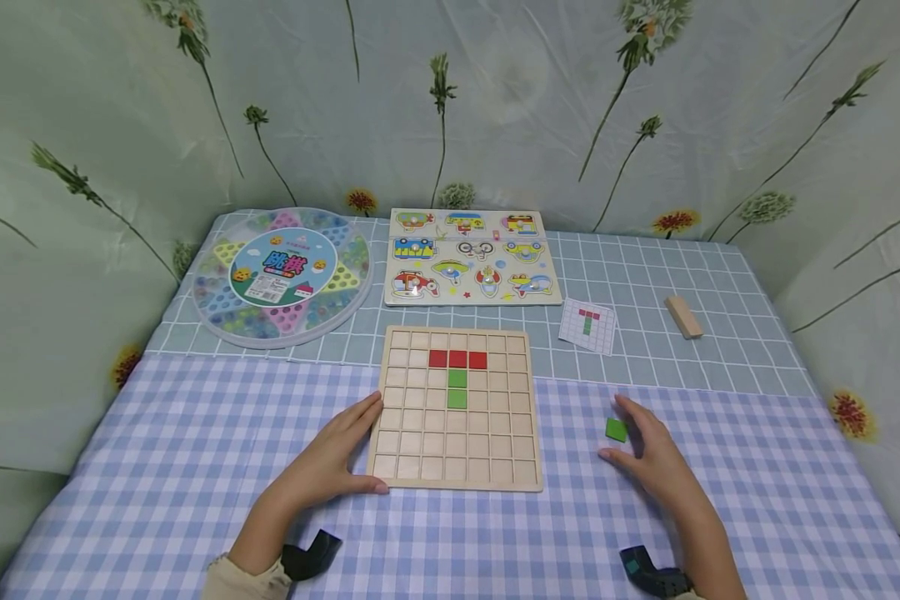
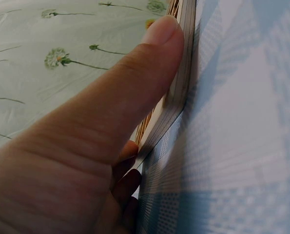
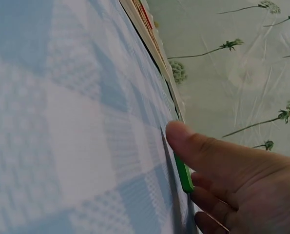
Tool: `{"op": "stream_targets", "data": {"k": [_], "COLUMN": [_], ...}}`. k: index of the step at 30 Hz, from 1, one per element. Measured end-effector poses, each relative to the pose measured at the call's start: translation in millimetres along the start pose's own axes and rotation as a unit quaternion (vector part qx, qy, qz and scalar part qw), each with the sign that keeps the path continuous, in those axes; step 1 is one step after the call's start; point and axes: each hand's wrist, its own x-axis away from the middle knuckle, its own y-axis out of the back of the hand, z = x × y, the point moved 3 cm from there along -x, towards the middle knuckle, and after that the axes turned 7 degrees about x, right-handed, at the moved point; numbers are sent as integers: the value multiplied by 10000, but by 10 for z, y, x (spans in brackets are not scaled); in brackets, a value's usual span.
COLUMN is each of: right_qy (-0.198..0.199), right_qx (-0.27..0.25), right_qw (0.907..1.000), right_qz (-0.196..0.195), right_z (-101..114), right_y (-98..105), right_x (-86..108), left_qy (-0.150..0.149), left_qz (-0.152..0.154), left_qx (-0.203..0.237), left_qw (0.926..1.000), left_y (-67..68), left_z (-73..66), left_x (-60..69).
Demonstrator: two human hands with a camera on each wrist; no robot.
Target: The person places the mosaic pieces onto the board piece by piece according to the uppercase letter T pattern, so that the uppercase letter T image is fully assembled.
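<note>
A wooden grid board (image 1: 414, 421) lies on the checked cloth. Set in its squares are red tiles (image 1: 457, 359) in a row, with green tiles (image 1: 457, 388) in a column beneath the middle one. My left hand (image 1: 332, 457) rests at the board's near-left corner, fingers along the left side and straight thumb (image 2: 135, 78) against the near edge. To the right of the board, a loose green tile (image 1: 616, 430) lies on the cloth. My right hand (image 1: 656, 458) surrounds it, thumb and fingers spread apart; in the right wrist view the green tile (image 3: 183, 174) shows behind the thumb.
Behind the board lie a round marble game box (image 1: 285, 275) and a vehicle peg puzzle (image 1: 472, 257). A pattern card (image 1: 588, 327) with a red and green T is to the right, and beyond it a wooden block (image 1: 683, 317). A flowered curtain (image 1: 525, 108) hangs behind.
</note>
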Motion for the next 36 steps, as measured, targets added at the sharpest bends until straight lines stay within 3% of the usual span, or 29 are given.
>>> {"op": "stream_targets", "data": {"k": [8, 28, 32, 36], "right_qy": [-61, -77, 424, 1419], "right_qx": [282, 264, 92, -283], "right_qw": [9996, 9981, 9921, 9736], "right_qz": [-51, -555, -1174, -1766], "right_z": [-9, 13, 133, 327], "right_y": [21, 9, 25, 46], "right_x": [-10, 26, 32, -7], "left_qy": [-34, 9, 0, -16], "left_qz": [-39, -18, -10, -29], "left_qx": [-38, -25, -40, -31], "left_qw": [10000, 10000, 10000, 10000], "left_y": [-6, -3, -1, 3], "left_z": [9, -14, -14, -15], "left_x": [2, 6, 3, 0]}}
